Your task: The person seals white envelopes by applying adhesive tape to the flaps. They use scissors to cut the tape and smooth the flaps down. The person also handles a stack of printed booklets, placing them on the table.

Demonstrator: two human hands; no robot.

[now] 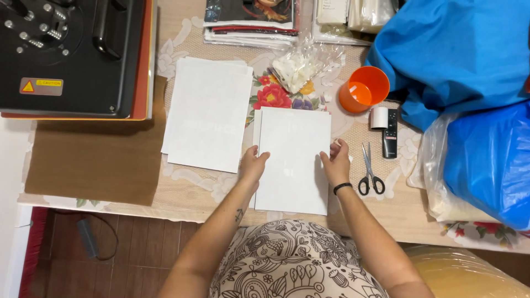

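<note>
A stack of white sheets (292, 157) lies on the table right in front of me. My left hand (253, 164) presses against its left edge, fingers resting on the top sheet. My right hand (335, 161) holds the right edge, a black band on its wrist. A second, larger pile of white sheets (207, 113) lies to the left, apart from both hands.
A black heat press (72, 55) sits at the far left above a brown sheet (94, 160). Scissors (370, 174), a remote (390, 133), a small white roll (378, 117) and an orange cup (363, 89) lie to the right. Blue fabric (458, 55) and plastic bags (480, 165) fill the right side.
</note>
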